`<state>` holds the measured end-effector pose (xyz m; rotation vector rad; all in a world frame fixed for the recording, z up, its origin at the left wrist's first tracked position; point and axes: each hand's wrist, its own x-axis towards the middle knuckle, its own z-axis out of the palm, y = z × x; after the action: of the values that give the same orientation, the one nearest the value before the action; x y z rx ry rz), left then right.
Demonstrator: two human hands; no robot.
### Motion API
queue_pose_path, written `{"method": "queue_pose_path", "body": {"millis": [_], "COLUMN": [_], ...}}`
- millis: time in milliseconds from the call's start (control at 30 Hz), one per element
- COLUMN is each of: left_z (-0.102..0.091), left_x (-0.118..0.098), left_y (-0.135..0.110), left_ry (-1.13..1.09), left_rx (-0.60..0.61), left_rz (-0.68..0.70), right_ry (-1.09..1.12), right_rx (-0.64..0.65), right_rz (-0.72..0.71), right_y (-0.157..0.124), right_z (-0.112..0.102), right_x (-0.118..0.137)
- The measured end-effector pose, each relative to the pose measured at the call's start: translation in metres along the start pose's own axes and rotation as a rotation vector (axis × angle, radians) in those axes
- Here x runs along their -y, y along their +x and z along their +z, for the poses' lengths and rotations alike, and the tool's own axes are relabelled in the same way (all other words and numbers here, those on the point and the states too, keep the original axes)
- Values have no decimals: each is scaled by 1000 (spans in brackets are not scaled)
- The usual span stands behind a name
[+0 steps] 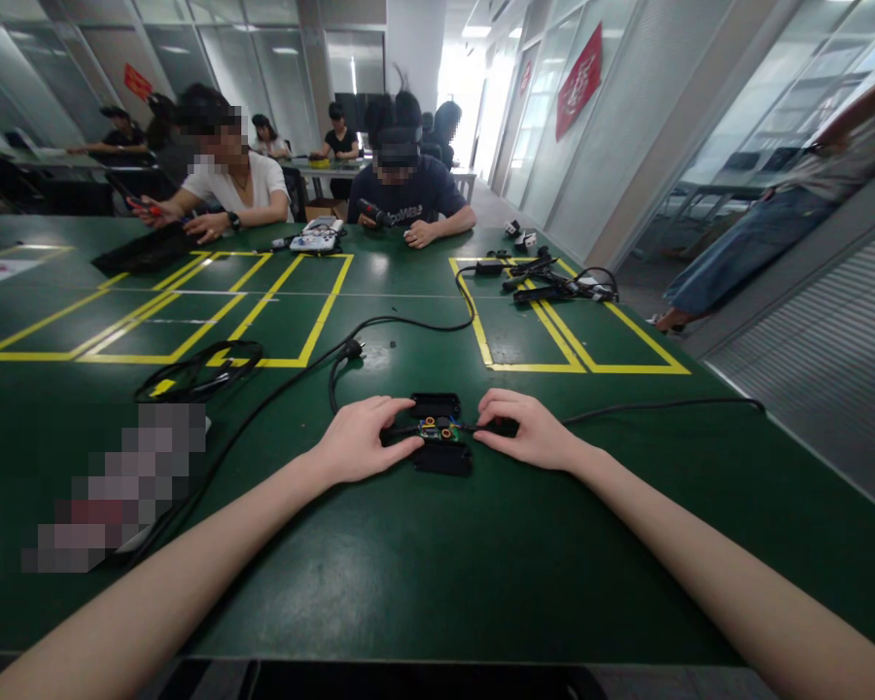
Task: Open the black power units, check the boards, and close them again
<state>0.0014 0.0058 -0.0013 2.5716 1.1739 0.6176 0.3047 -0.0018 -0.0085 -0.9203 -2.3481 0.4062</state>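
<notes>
A small green circuit board (438, 429) with two copper-coloured ring coils lies in front of me between my hands. One black case half (435, 402) is just beyond it and another case half (441, 460) just nearer. My left hand (365, 439) curls around the black cable at the board's left end, thumb and forefinger on either side of it. At the right end, my right hand (526, 430) closes around the other black cable (663, 405), which runs off to the right. My palms and some fingertips are hidden.
Left are a coiled black cable (200, 371), a plug (351, 350) and a blurred pixelated object (127, 486). Black cables and parts (536, 282) lie far right within yellow tape. Two people work across the green table (321, 574); another person stands at right.
</notes>
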Motion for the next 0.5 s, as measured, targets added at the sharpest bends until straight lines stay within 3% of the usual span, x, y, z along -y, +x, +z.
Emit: {"method": "queue_pose_path", "body": {"millis": [200,300,400,500], "left_z": [-2,-4,-7,-8], "left_x": [2,3,2,1], "left_y": [-1,0,0,-2], "left_ry": [-76,-101,-146,-188], "left_rx": [-10,-86,-172,-152], "left_rz": [11,21,88,188], "right_ry": [-48,-34,-1,49], "right_rx": [-24,-56,-94,-71], "right_rz": [31,80,89,49], "right_y": [1,1,0,-2], "right_z": [2,3,2,-2], "right_x": [2,6,13,20]}}
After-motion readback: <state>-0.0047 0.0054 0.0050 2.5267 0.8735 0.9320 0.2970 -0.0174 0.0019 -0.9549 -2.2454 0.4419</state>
